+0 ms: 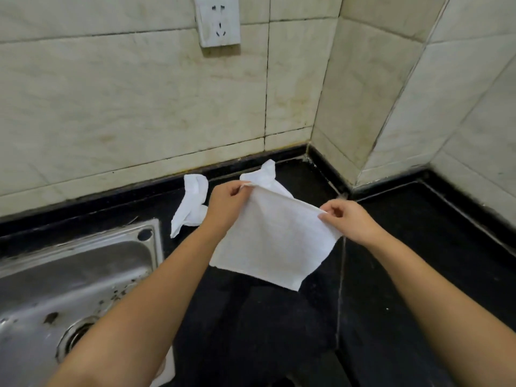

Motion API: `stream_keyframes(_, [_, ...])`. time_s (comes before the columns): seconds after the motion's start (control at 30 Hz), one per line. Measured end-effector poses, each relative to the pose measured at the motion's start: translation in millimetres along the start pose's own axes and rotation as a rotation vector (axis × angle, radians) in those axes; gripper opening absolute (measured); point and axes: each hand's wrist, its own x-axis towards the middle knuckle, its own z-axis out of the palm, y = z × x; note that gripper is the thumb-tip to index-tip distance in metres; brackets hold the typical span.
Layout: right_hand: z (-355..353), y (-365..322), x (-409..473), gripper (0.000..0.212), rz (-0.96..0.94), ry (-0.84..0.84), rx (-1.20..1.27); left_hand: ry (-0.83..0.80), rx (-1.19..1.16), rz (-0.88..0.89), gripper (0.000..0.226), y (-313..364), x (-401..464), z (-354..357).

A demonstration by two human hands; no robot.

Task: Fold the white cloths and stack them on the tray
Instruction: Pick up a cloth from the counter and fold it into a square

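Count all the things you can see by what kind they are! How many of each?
White cloths: 3 (one held spread between the hands, one crumpled beside the sink, one crumpled behind the held one)
Hands: 2 (left, right)
Sinks: 1
Wall sockets: 1
Trays: 0 in view
Total: 7

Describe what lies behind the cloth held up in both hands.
Behind the held cloth, a crumpled white cloth pokes out above its top edge on the black counter. How far that cloth extends, and the counter directly behind, are hidden.
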Motion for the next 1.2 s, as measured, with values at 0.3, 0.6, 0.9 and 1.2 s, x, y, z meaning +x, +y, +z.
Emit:
stream_keyframes(0.3, [-17, -1, 14, 0.006, 0.056, 0.238, 0.307, -0.023, -0.125, -0.113, 0.023, -5, 9, -10])
stream_keyframes(0.6, [-48, -16, 5, 0.008, 0.061, -0.031, 0.556, -0.310, -0.251, -0.178, 0.019, 0, -1, -29])
stream_keyframes(0.9, [-10, 22, 48, 0.008, 0.199, -0.011, 0.394, -0.114, -0.067, -0.351, 0.010, -49, 26, 5])
stream_keyframes(1.2, [43, 76, 41, 0.004, 0.282, -0.136, 0.128, -0.161, 0.275, -0.344, 0.014, -116, 4, 33])
